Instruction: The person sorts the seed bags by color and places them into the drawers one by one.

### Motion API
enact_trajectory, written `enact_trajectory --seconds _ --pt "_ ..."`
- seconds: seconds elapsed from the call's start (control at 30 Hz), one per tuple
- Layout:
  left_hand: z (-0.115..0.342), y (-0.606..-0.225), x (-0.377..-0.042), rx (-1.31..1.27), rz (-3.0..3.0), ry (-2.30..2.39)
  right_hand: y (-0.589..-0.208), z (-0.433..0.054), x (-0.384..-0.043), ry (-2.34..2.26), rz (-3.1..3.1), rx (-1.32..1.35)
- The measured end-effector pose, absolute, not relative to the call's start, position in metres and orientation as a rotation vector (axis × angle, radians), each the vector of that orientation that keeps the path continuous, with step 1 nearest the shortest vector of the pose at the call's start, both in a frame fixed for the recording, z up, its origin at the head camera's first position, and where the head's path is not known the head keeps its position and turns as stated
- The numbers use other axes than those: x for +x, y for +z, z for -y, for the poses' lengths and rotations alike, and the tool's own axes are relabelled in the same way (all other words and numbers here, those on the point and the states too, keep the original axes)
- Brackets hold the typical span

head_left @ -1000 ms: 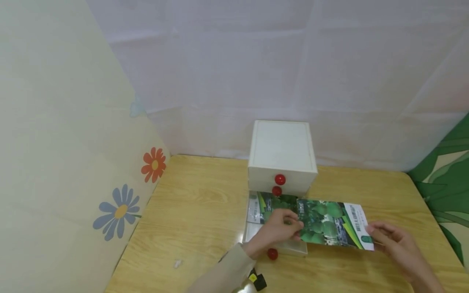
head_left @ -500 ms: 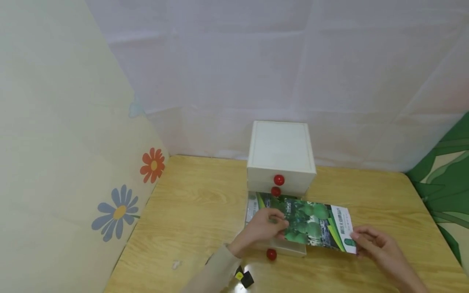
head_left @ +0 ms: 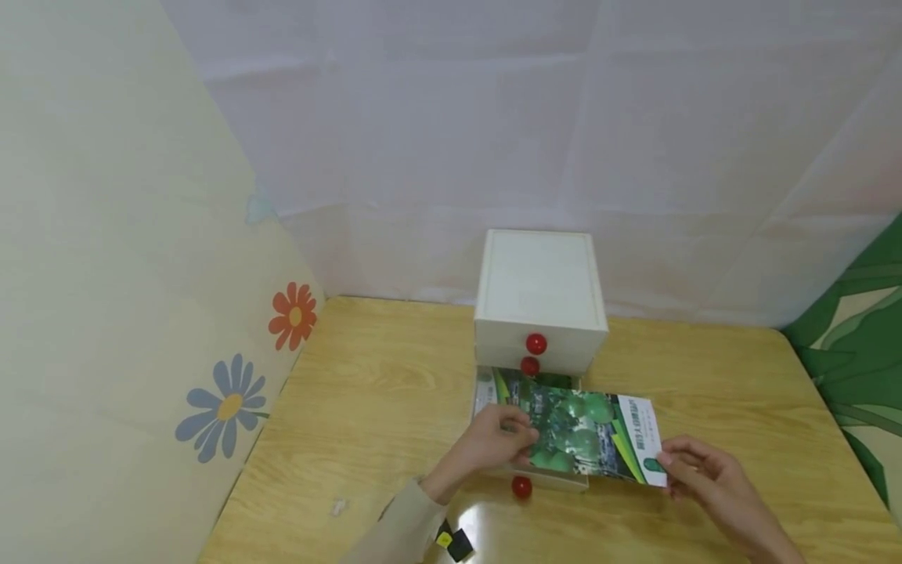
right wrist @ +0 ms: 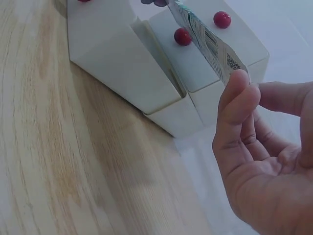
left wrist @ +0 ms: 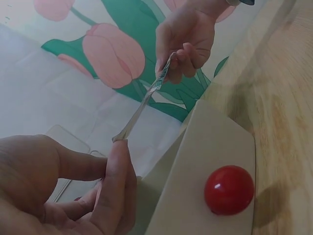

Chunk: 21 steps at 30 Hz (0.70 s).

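In the head view a flat printed seed packet (head_left: 581, 435), with green round fruits pictured on it, is stretched level between both hands. My left hand (head_left: 489, 439) pinches its left end between thumb and fingers, and my right hand (head_left: 708, 474) pinches its white right end. Both wrist views show the packet (left wrist: 142, 110) nearly edge-on and above the open drawer. That white bottom drawer (head_left: 564, 479) is pulled out, with a red knob (head_left: 521, 487) on its front. A similar packet (head_left: 509, 384) lies in the drawer, partly covered by the held one.
A small white drawer cabinet (head_left: 543, 278) stands toward the back of the wooden table (head_left: 380, 368), its upper red knobs (head_left: 536, 343) facing me. A white cloth hangs behind it. Flower-painted panels rise on the left and right. A scrap (head_left: 339, 507) lies on the table at left.
Both hands have carried the packet leftward, from beside the drawer to over it. The packet now overlaps more of the drawer. The pinch at each end is unchanged.
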<state>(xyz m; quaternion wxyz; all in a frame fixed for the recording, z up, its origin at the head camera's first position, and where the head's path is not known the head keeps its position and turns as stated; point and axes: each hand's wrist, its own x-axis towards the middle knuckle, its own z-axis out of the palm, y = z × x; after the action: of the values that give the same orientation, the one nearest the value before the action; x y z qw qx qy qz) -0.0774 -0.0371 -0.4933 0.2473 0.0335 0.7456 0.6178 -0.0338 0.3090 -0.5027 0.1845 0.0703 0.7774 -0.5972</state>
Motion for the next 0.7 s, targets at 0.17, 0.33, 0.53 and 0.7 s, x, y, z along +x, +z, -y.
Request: enact_trajectory --seconds 0.17,0.33,0.53,0.7 --pt "0.043 -0.494 -0.075 0.075 -2.031 1.682 -0.502 -0.303 -0.034 -1.663 -2.166 0.249" --pt "0.051 -0.494 -0.073 0.082 -2.059 1.688 -0.503 -0.297 -0.036 -1.653 -2.119 0.251" --pt "0.059 -0.495 -0.071 0.082 -2.099 1.695 -0.506 -0.290 -0.038 -1.683 -2.080 0.185" --pt "0.068 -0.495 -0.071 0.092 -2.120 1.690 -0.509 -0.281 -0.037 -1.734 -2.083 0.129"
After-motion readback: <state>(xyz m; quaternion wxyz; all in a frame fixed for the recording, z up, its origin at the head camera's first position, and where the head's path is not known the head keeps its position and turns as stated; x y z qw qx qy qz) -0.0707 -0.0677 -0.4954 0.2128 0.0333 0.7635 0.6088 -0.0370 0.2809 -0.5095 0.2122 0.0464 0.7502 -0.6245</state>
